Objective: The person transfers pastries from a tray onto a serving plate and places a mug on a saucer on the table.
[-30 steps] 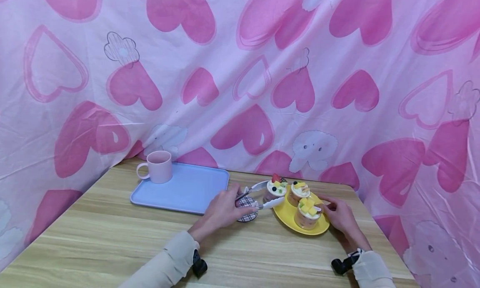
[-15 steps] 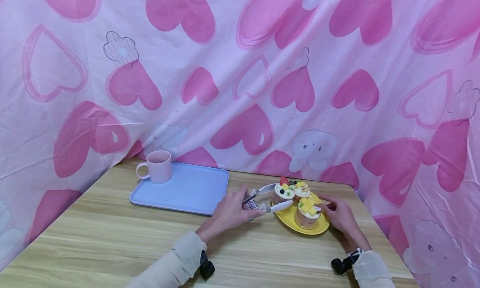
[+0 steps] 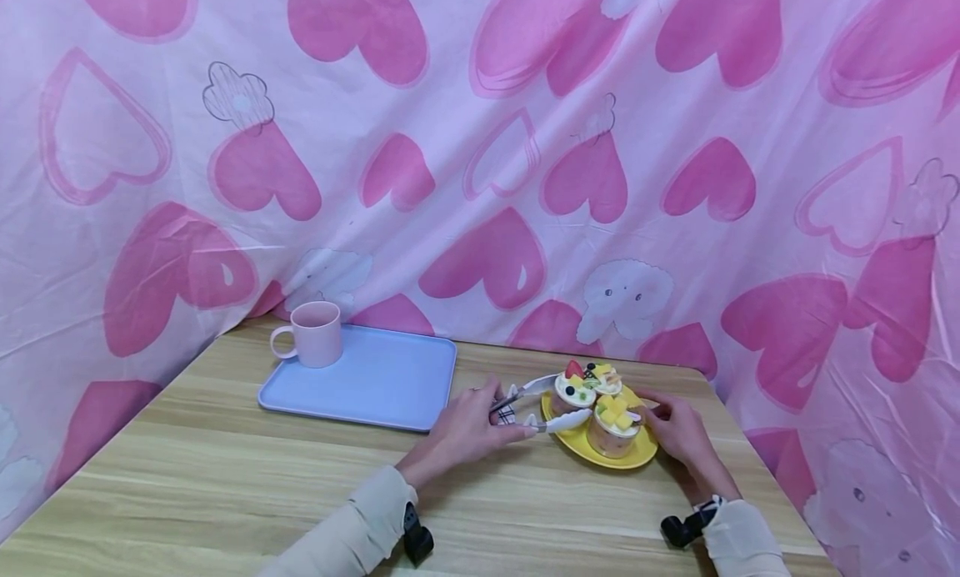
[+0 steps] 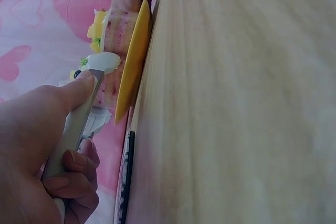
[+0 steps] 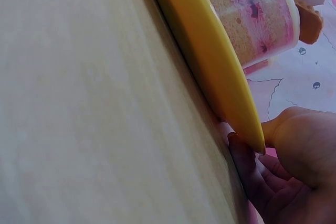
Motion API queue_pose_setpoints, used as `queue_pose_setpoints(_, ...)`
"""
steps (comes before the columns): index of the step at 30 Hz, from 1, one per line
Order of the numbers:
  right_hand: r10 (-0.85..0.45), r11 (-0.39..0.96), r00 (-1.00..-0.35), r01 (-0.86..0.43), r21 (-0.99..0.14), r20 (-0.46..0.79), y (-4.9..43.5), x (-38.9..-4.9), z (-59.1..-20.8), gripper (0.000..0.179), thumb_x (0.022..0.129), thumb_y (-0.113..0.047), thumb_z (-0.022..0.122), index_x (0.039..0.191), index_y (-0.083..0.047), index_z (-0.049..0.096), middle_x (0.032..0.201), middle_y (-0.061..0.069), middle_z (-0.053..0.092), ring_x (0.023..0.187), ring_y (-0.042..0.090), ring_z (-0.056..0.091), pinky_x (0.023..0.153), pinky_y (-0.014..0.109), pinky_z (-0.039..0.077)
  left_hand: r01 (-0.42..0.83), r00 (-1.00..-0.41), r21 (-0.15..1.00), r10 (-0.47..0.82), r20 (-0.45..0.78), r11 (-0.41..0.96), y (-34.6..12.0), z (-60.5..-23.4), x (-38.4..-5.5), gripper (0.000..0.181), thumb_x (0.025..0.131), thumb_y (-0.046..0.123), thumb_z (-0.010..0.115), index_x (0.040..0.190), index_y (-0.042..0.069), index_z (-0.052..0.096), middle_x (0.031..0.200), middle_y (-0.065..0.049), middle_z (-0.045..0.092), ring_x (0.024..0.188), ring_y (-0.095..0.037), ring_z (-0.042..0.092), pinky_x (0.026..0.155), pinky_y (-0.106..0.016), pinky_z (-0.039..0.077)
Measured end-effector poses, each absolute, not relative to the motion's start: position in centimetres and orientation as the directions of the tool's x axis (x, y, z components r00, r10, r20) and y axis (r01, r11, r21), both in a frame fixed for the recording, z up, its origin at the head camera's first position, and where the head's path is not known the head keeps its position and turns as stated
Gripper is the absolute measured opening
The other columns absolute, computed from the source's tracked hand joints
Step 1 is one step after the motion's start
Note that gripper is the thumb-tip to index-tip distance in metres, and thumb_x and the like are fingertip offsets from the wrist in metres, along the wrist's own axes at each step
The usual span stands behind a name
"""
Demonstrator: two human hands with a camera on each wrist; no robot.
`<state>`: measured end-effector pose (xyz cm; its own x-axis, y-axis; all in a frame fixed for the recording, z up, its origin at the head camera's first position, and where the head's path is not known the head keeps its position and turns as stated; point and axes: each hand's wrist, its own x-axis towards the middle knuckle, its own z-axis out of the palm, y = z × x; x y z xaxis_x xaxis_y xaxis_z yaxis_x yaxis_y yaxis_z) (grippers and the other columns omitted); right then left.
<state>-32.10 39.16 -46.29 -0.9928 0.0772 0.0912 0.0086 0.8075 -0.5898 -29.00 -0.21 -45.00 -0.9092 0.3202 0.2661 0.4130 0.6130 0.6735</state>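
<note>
My left hand holds white-tipped metal tongs, thumb along one arm in the left wrist view. Their spread tips lie either side of a clear dessert cup topped with strawberry, blueberry and cream. That cup is on the left part of a yellow plate; its base is partly hidden by the tongs. Two more dessert cups share the plate: one with mango cubes in front, and a fruit-topped one behind, partly hidden. My right hand pinches the plate's right rim between thumb and fingers, as the right wrist view shows.
A blue tray lies at the back left, with a pink mug on its left end. Beneath the tongs is a black-and-white checked coaster on the wooden table. A heart-patterned pink curtain hangs behind.
The left hand has moved right with the tongs, bringing the strawberry-topped cup from the plate's left edge onto the plate beside the others. The right hand has stayed on the rim.
</note>
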Motion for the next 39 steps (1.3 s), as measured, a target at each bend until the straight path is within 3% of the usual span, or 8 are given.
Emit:
queue_pose_setpoints(9, 0.070, 0.814, -0.992, -0.006, -0.581, 0.109, 39.2, -32.1, -46.1, 0.044, 0.109, -0.020, 0.066, 0.151, -0.010, 0.062, 0.116, 0.022, 0.073, 0.100, 0.030, 0.067, 0.078, 0.030, 0.053, 0.391, -0.915, 0.677, 0.342, 0.214, 0.623, -1.6, -45.0, -28.9, 0.072, 0.080, 0.071, 0.087, 0.120, 0.017, 0.060, 0.088, 0.003, 0.065, 0.072, -0.009, 0.057, 0.059, -0.029, 0.048)
queue_pose_setpoints(19, 0.075, 0.805, -0.991, -0.004, -0.593, 0.109, 39.3, -31.9, -46.0, 0.044, 0.109, -0.021, 0.066, 0.151, -0.008, 0.062, 0.114, 0.023, 0.073, 0.098, 0.029, 0.066, 0.074, 0.027, 0.052, 0.414, -0.906, 0.675, 0.347, 0.242, 0.611, -3.0, -45.1, -29.1, 0.076, 0.078, 0.070, 0.088, 0.121, 0.014, 0.061, 0.093, -0.001, 0.073, 0.076, -0.009, 0.062, 0.062, -0.028, 0.051)
queue_pose_setpoints(39, 0.066, 0.800, -0.991, -0.015, -0.599, 0.113, 39.2, -32.0, -46.2, 0.043, 0.108, -0.016, 0.067, 0.150, -0.007, 0.063, 0.112, 0.022, 0.074, 0.098, 0.028, 0.067, 0.076, 0.031, 0.053, 0.375, -0.927, 0.744, 0.230, 0.296, 0.553, -5.1, -44.3, -28.3, 0.081, 0.073, 0.069, 0.093, 0.128, 0.020, 0.059, 0.097, -0.004, 0.075, 0.090, -0.018, 0.068, 0.075, -0.033, 0.054)
